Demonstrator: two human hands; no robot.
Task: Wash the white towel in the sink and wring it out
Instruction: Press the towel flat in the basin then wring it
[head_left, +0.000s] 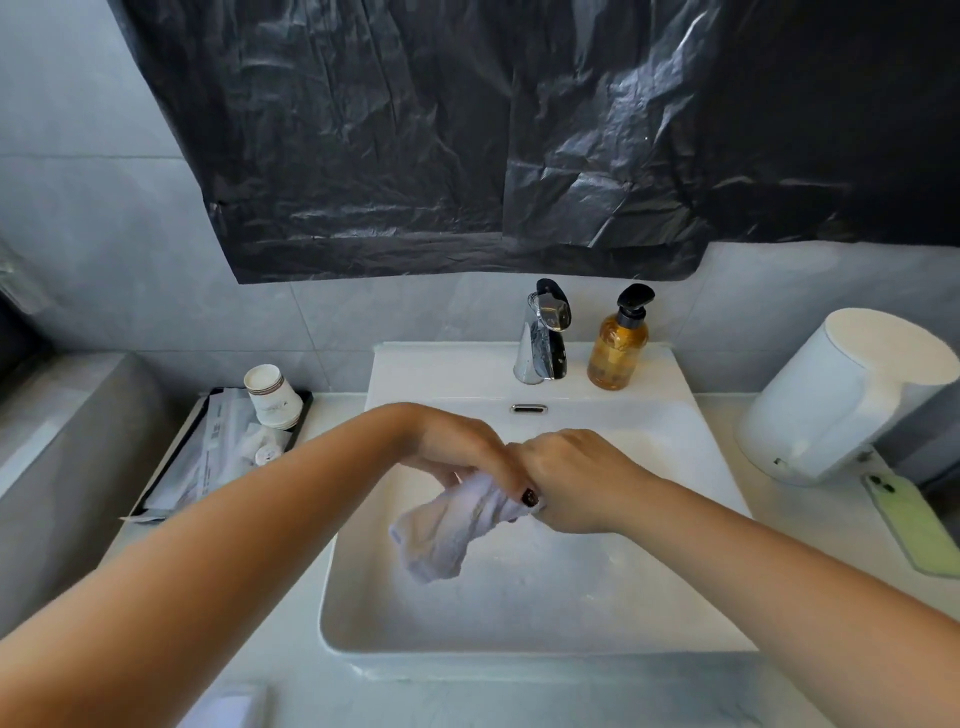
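The white towel (453, 525) is twisted into a thick roll above the white sink (519, 644). My left hand (457, 447) grips its upper part from the left, and my right hand (576, 483) grips the same end from the right, thumb over the cloth. Both hands touch each other over the middle of the basin. The towel's free end hangs down and to the left, clear of the basin floor. The chrome faucet (543, 338) stands at the back of the sink; no water stream shows.
An amber pump bottle (618, 345) stands right of the faucet. A white canister (852, 395) and a green phone (914, 519) sit on the right counter. A tray (202, 457) with stacked paper cups (272, 397) and packets is on the left. Black plastic sheet covers the wall above.
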